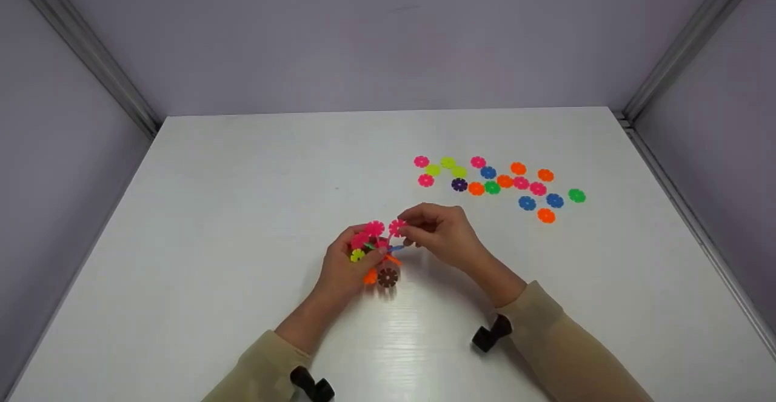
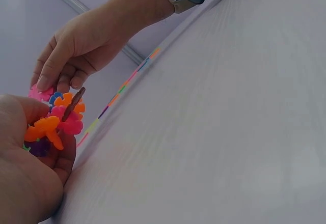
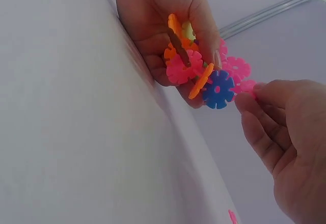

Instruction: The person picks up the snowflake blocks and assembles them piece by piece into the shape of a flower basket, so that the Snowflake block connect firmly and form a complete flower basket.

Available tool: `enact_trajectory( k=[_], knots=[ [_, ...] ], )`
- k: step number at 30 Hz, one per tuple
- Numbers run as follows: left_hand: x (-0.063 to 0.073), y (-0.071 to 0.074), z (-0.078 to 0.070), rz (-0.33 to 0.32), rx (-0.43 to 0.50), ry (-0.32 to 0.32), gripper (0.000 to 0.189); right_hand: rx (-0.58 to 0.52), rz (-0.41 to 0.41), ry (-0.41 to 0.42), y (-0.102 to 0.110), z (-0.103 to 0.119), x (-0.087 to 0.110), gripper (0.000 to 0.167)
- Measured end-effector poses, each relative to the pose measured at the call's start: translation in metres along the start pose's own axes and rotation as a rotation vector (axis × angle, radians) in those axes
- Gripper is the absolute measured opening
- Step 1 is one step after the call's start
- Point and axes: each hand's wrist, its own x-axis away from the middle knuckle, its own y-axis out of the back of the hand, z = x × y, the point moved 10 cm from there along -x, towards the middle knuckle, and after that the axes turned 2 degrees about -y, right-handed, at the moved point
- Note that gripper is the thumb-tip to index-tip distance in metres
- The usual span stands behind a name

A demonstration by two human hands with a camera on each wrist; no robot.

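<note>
My left hand (image 1: 348, 268) grips a cluster of interlocked plastic snowflake discs from the left, its thumb lying across the front. Pink, orange, yellow and blue discs show in it, and a brown disc (image 1: 388, 278) juts out at the bottom. At the cluster's upper right, my right hand (image 1: 445, 232) pinches a pink disc (image 1: 397, 228) between thumb and fingertips. In the right wrist view a blue disc (image 3: 218, 89) faces the camera, close beside that pinched pink disc. An orange disc (image 2: 45, 130) stands out near the left palm in the left wrist view.
Loose snowflake discs lie flat and scattered at the back right of the white table (image 1: 212, 220), among them a dark purple disc (image 1: 459, 185) and a green disc (image 1: 577, 195). Pale walls (image 1: 388, 38) enclose the table at the back and both sides.
</note>
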Motion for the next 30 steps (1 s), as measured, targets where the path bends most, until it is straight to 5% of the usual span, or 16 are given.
enact_trajectory(
  k=[15,25,30],
  knots=[
    [0.0,0.004,0.001,-0.04,-0.042,0.027,0.041,0.143,-0.043,0.035,-0.005,0.007,0.002,0.008],
    [0.001,0.007,-0.001,-0.059,-0.032,0.054,0.042,0.052,-0.021,-0.007,-0.01,0.0,0.002,0.008],
    [0.001,0.001,-0.002,0.006,0.012,0.042,0.045,0.024,-0.01,-0.024,-0.006,-0.007,0.001,0.014]
  ],
)
